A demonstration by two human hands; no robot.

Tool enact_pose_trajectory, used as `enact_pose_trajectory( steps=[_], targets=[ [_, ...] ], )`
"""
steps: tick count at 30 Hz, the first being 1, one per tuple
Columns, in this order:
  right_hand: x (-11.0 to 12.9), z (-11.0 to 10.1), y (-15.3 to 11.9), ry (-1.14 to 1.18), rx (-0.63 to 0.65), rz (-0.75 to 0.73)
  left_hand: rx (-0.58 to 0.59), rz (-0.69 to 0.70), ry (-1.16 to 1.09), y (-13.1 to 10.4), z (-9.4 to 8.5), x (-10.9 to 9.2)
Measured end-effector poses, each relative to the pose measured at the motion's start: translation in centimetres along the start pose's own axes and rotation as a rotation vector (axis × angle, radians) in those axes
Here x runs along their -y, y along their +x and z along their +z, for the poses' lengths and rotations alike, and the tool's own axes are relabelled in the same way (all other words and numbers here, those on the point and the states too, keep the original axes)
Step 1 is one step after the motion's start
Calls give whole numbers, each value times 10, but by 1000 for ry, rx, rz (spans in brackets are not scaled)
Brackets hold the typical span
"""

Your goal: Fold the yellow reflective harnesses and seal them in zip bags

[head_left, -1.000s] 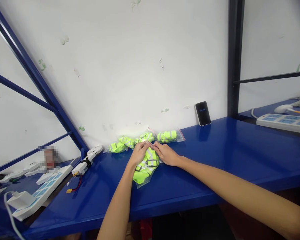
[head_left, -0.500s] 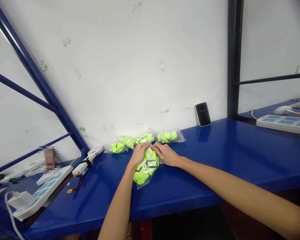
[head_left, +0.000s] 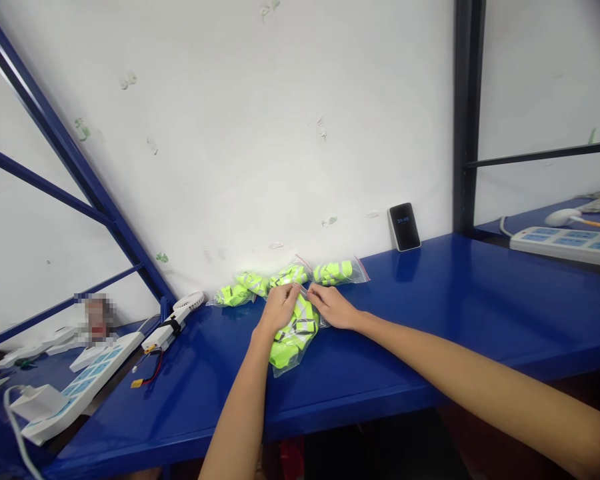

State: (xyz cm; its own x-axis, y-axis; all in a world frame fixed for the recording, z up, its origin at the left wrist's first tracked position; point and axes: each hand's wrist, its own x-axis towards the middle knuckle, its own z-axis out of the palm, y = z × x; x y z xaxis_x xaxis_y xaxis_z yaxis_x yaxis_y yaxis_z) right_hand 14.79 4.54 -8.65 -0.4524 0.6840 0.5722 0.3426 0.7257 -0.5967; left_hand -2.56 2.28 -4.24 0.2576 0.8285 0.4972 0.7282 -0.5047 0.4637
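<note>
A clear zip bag (head_left: 294, 340) with a folded neon-yellow reflective vest inside lies on the blue table, its top edge pointing away from me. My left hand (head_left: 281, 305) pinches the left part of that top edge. At the right part, my right hand (head_left: 333, 305) grips the same edge with fingers closed. The two hands are close together, a short gap of the bag's seal between them. Just behind stand more bagged yellow vests: one (head_left: 333, 272) to the right, one (head_left: 289, 275) in the middle and others (head_left: 233, 295) to the left.
The blue table (head_left: 380, 360) runs along a white wall. A dark-screened device (head_left: 405, 227) leans on the wall at right. On the left lie a small white fan (head_left: 190, 302), a battery pack with wires (head_left: 161, 335) and a power strip (head_left: 87, 387). Another power strip (head_left: 565, 245) is far right.
My left hand has turned slightly and shifted a little along the bag's top edge. My right hand stays at its end of the edge. The view has moved slightly.
</note>
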Motion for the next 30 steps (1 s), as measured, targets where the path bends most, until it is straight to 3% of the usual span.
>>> enact_pose_trajectory(
  steps=[5, 10, 12, 15, 18, 23, 30],
  targets=[
    [-5, 7, 1, -40, -1, 4, -52, 51, 184, -1, -2, -5],
    [-6, 14, 2, 27, -126, 73, -507, 183, 218, -2, -14, -8],
    [-5, 13, 3, 147, -159, 209, -588, 224, 214, -3, -16, -9],
    [-2, 7, 6, 473, -118, 451, -517, 224, 206, -6, -11, -12],
    [2, 1, 10, 719, 6, 497, -372, 206, 232, -8, 2, -14],
    [0, 2, 9, 694, 75, 457, -284, 152, 348, -9, 15, -12],
    [-3, 5, 7, 721, 79, 463, -141, 183, 342, -16, 16, -8]
  ],
)
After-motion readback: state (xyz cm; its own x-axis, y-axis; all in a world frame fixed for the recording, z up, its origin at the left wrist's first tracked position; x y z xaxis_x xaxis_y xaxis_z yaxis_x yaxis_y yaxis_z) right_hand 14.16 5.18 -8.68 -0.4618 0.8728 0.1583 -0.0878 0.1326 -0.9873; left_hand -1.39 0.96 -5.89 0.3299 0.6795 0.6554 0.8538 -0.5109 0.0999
